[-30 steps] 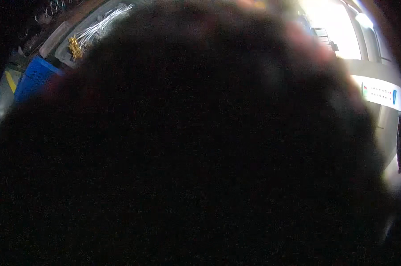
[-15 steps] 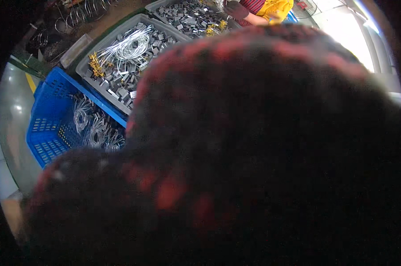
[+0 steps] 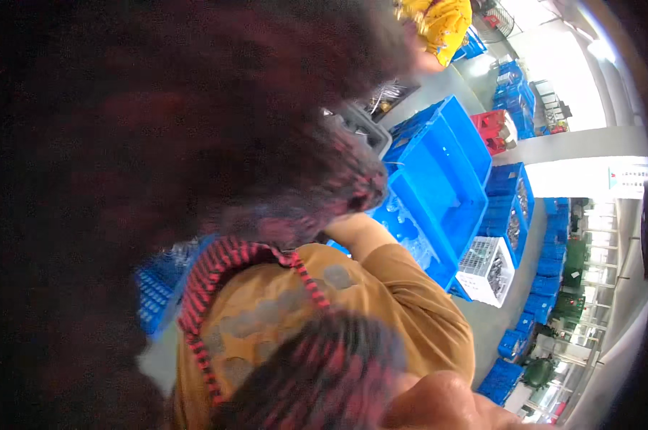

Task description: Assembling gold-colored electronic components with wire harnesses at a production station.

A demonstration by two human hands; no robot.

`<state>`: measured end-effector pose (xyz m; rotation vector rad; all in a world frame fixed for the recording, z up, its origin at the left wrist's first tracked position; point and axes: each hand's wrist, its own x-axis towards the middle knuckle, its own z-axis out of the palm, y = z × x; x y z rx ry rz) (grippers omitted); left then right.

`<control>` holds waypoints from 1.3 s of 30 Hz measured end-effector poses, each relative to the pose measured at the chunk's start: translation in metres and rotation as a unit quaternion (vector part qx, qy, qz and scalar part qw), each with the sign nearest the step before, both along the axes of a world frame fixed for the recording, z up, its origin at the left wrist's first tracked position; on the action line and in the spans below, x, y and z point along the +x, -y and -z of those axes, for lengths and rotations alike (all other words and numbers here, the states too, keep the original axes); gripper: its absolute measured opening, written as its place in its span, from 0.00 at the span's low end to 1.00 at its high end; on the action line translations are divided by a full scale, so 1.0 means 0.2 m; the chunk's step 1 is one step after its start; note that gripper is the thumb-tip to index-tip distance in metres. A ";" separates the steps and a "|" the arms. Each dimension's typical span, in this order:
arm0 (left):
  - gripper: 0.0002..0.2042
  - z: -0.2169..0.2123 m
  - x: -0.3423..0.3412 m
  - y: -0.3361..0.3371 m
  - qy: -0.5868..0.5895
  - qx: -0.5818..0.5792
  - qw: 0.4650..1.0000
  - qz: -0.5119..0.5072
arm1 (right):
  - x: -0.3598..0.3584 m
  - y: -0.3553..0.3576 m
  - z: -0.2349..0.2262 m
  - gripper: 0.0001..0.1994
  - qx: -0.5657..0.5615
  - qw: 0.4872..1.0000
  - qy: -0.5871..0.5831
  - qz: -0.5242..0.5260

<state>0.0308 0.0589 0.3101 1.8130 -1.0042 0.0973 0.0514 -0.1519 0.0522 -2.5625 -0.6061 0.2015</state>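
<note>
A knitted glove in dark grey and red covers my right hand, at the end of a bare forearm in a rolled brown sleeve. Blurred dark knit, very near the camera, fills the upper left; its fingers do not show, nor which hand it belongs to. Low in the picture is another piece of the same red and dark knit, perhaps my left hand, with bare skin beside it. Between them are my brown shirt and a striped apron. Whether either hand holds anything is hidden.
A large blue bin stands to the right, with a white crate of metal parts beyond it. A red crate and stacked blue crates stand farther off. Someone's yellow garment shows at the top.
The view has swung right and down toward my body. Dark knit that filled the lower right now blocks the upper left. The grey trays of parts are mostly out of sight.
</note>
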 end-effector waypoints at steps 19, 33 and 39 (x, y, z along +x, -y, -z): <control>0.14 0.64 -0.23 0.06 0.024 0.123 0.962 -0.242 | -0.37 0.29 -0.24 0.23 0.219 0.968 0.040 -0.120; 0.16 1.59 -0.06 0.30 -0.081 0.324 0.929 -0.161 | 0.58 1.14 -0.13 0.30 -0.295 0.907 0.288 -0.081; 0.17 1.53 -0.08 0.33 -0.126 0.323 0.921 -0.178 | 0.62 1.19 0.07 0.36 -0.380 0.867 0.273 -0.174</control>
